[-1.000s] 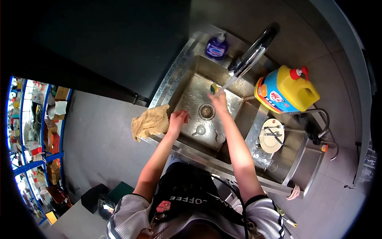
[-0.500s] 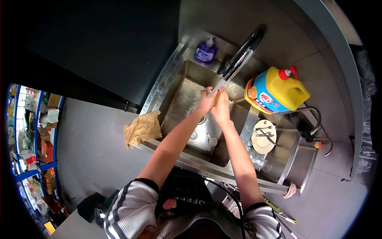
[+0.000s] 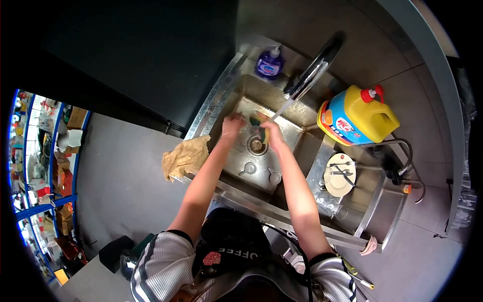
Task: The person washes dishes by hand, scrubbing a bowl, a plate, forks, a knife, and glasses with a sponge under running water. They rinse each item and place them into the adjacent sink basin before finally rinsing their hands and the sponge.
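Water runs from the faucet (image 3: 314, 75) into the metal sink (image 3: 297, 176). My right hand (image 3: 272, 133) grips a yellow and green sponge (image 3: 265, 132) beside the stream, above the drain (image 3: 257, 144). To its left, my left hand (image 3: 233, 126) is over the basin, apart from the sponge; its fingers look curled and wet, blurred by motion, and whether anything is in them cannot be made out. Two small round items with short handles (image 3: 248, 168) lie on the basin floor nearer to me.
A tan cloth (image 3: 186, 157) hangs over the left rim. Purple soap (image 3: 269, 63) stands behind the basin, a yellow jug (image 3: 359, 116) at its right. The right basin holds a plate (image 3: 340, 181) with cutlery and clear glasses. A pink cloth (image 3: 370, 245) hangs at the front edge.
Half a second ago my hands were together on the sponge under the water. My left hand has since moved away to the left, while my right hand keeps the sponge, now lower. The view has shifted slightly.
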A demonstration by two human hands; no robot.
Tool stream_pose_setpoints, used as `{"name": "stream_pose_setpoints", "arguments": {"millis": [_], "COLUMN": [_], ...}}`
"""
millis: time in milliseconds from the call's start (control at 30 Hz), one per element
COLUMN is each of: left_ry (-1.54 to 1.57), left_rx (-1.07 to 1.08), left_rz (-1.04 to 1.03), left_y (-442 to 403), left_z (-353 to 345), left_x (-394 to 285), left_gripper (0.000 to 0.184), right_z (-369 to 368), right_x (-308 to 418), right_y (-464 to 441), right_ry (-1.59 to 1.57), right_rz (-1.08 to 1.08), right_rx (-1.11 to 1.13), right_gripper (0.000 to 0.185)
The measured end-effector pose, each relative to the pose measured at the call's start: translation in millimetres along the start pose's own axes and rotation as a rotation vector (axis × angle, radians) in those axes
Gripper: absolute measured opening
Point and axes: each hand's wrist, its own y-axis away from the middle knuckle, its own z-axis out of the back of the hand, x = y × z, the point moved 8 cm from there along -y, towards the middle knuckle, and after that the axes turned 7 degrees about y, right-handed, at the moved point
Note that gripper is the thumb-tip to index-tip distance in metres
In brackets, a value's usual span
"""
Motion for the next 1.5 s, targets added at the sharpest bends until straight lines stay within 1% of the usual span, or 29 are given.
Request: {"name": "stream_pose_setpoints", "arguments": {"millis": [33,100,133,200,267,300,333,433,467,567,600,700,800,900,933,1033,1067,1167,1200,1300,1400,1433,1500], "left_ry": [0.032,0.097,0.074,0.122,0.159,0.172,0.186,0.125,0.14,0.17,0.17,0.175,0.169,0.131,0.114,0.194,0.174,0.125,0.118,0.131,0.096,0.072,0.094], "left_rx": [-0.027,-0.08,-0.072,-0.06,-0.054,-0.053,-0.053,-0.09,-0.088,-0.083,-0.085,-0.07,-0.046,-0.009,0.006,0.004,0.006,0.003,-0.001,-0.009,-0.012,-0.011,0.009], "left_rz": [0.008,0.02,-0.006,0.017,0.054,0.073,0.091,0.082,0.077,0.071,0.074,0.089,0.132,0.156,0.161,0.184,0.187,0.196,0.2,0.207,0.184,0.174,0.151], "left_y": [3.6,12.3,13.1,23.2,33.2,34.8,36.9,37.9,37.7,38.2,41.4,49.9,56.4,57.4,57.3,57.9,57.4,59.2,60.2,57.7,56.2,56.0,52.9], "left_z": [4.6,14.2,16.6,19.3,21.1,24.6,26.9,37.3,39.8,43.3,42.2,36.8,28.9,24.9,24.4,25.2,26.1,28.7,29.4,32.7,38.8,40.5,44.1], "left_x": [-2.7,-6.2,-7.3,-8.9,-9.9,-8.1,-5.6,2.7,6.3,17.4,15.7,10.5,11.4,13.1,14.1,16.5,16.3,11.7,10.6,20.8,20.2,19.3,18.1], "left_gripper": [0.023,0.022,0.023,0.023,0.023,0.023,0.023,0.023,0.023,0.023,0.024,0.024,0.024,0.023,0.023,0.022,0.021,0.021,0.021,0.021,0.02,0.02,0.019], "right_z": [0.2,-24.1,-27.5,-33.0,-22.8,-24.0,-18.7,-14.2,-18.4,7.3,8.6,3.3,9.3,12.7,11.1,16.2,10.1,-9.7,-22.2,-49.4,-42.0,-29.7,-5.5], "right_x": [-14.1,-6.6,-3.0,-2.3,-24.5,-19.7,-19.9,-8.9,-10.0,-26.3,-20.4,-8.0,-10.0,4.9,6.2,8.9,12.6,19.9,21.2,32.1,8.3,6.7,8.8], "right_y": [6.0,-0.1,-3.6,-7.3,-39.8,-47.6,-52.2,-41.9,-57.3,-60.0,-49.9,-30.8,-33.1,-20.6,-24.0,-10.3,-4.9,5.2,4.0,14.8,9.3,11.5,19.3], "right_ry": [-0.291,-0.745,-0.796,-0.901,-1.048,-1.117,-1.207,-1.116,-1.137,-0.997,-0.98,-0.974,-1.048,-1.213,-1.474,-1.565,-1.646,-1.503,-1.548,-1.385,-1.192,-0.818,-0.052], "right_rz": [-0.209,-0.274,-0.252,-0.215,-0.124,-0.076,-0.045,-0.021,-0.002,-0.032,-0.004,-0.037,0.006,0.095,0.106,0.152,0.132,0.162,0.085,0.069,0.003,0.048,0.097], "right_rx": [-0.12,-0.016,-0.08,-0.217,-0.182,-0.163,-0.239,-0.422,-0.006,-0.229,-0.34,-0.408,-0.317,-0.34,-0.08,-0.14,-0.1,-0.079,0.017,0.026,0.049,-0.046,-0.34], "right_gripper": [0.033,0.034,0.036,0.041,0.04,0.039,0.034,0.025,0.022,0.023,0.022,0.023,0.026,0.039,0.043,0.047,0.046,0.044,0.042,0.038,0.036,0.036,0.044]}}
